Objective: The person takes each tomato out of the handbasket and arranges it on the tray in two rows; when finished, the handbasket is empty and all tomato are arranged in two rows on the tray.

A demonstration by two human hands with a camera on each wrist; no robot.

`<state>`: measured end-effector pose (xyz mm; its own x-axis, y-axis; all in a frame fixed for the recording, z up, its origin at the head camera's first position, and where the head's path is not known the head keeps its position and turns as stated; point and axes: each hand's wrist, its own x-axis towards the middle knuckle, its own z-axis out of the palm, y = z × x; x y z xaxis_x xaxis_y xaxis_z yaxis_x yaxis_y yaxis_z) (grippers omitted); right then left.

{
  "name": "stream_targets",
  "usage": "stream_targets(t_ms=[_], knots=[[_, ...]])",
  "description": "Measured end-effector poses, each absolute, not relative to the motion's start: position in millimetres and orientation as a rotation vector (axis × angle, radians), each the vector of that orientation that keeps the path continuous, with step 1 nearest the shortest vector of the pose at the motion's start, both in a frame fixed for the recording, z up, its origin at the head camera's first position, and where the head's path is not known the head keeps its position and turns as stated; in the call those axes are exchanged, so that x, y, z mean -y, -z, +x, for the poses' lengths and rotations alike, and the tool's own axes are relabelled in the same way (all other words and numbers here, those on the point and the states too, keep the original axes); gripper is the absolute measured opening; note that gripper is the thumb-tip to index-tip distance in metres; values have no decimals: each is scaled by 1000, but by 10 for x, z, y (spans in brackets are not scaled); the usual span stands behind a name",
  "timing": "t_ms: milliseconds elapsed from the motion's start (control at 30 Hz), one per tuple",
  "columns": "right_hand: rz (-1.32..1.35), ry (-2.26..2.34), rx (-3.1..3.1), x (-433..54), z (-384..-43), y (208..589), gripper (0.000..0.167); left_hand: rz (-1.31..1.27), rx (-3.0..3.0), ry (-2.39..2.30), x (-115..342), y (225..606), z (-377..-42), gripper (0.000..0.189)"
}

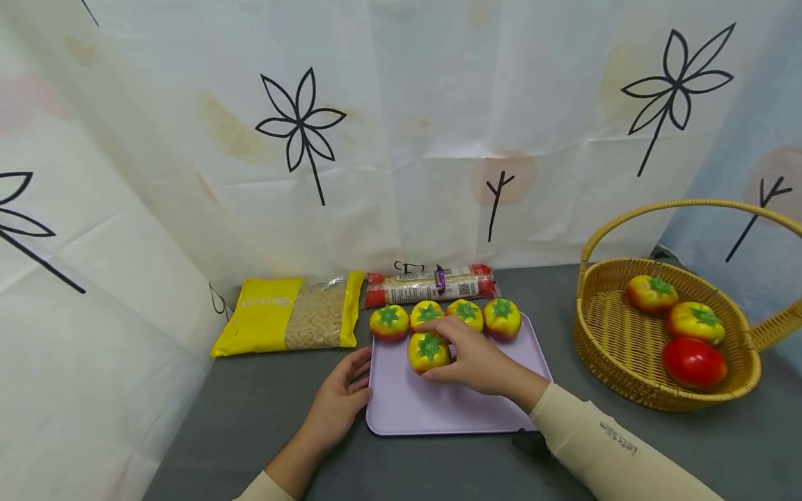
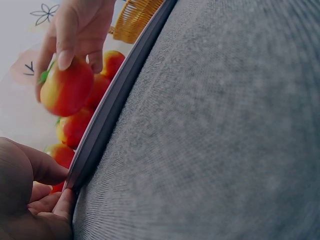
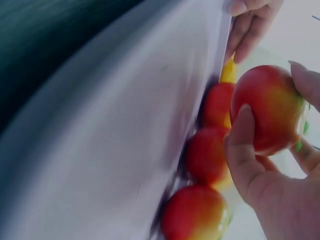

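My right hand [image 1: 466, 355] holds a red-and-yellow tomato [image 1: 429, 352] with a green leafy top, thumb and fingers around its sides. The held tomato [image 3: 270, 107] appears raised off the tray in the right wrist view. Behind it, several similar tomatoes [image 1: 502, 319] stand in a row along the far edge of a lilac tray [image 1: 401, 414]. At the tray's left edge rests my left hand [image 1: 341, 396], its fingers and thumb touching the rim. In the left wrist view, the left thumb [image 2: 47, 167] meets the rim from one side.
A wicker basket [image 1: 589, 348] with a tall handle stands at the right, holding two red-and-yellow tomatoes and a red one [image 1: 694, 363]. Behind the tray lie a yellow bag of grain-like food [image 1: 319, 313] and a long clear-and-red packet [image 1: 407, 287] bearing a small purple-wrapped item [image 1: 440, 280].
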<state>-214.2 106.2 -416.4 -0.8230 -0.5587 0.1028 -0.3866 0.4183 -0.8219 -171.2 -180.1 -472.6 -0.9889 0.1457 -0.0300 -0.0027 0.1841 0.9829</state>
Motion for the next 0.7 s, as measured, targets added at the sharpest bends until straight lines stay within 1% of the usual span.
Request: stream_targets(t_ms=[100,367,533,700], knots=[[-854,1346,-2462,-958,-2177,4181,67,133,-2328,-1930,1799,4720,-1713,67],[-797,1288,-2459,-698,-2219,4221,67,124,-2322,-1941,1793,4719,-1718,67],[-774,1251,-2497,-558,-2205,4257,67,165,-2317,-1956,1811,4750,-1725,67],[-804,1277,-2504,-462,-2179,4272,70,200,-2323,-1951,1834,4786,-1733,68]])
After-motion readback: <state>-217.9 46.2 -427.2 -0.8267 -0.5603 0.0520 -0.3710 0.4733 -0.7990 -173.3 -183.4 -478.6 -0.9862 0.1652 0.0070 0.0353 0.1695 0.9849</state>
